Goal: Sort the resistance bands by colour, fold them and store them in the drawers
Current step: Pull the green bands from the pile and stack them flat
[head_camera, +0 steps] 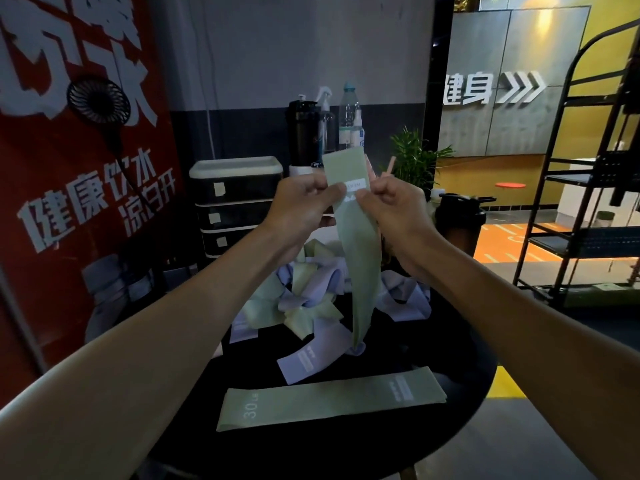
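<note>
Both forearms reach in from the near corners and meet above the middle of the round black table (pixel 346 452), wrists raised and knuckles turned away from the camera. Nearest on the tabletop lies a flat green band (pixel 329 398), stretched out left to right, with "30 LB" printed at its left end. The left hand (pixel 304 206) has its fingers curled in and its thumb pressed onto the left edge of a second, held green band (pixel 360 258), pinching it close to a small white label. The right hand (pixel 394 206) pinches the opposite edge at the same height, fingers folded into the palm and thumb tip against the fabric. Above the two grips, the short upper end of this band stands upright; below them the long part hangs down and narrows. Its lower tip reaches a lilac band (pixel 311 358) that lies just beyond the flat green one. Farther back, under the hands, sits a tangled pile of bands (pixel 311 296) in pale green and lilac. At the far left of the table stands a drawer unit (pixel 235 206) with three dark fronts, each bearing a pale sticker, all pushed in. Beside it to the right are a black flask (pixel 303 129) and clear bottles (pixel 349 112); a black shaker (pixel 457 223) stands at the far right.
</note>
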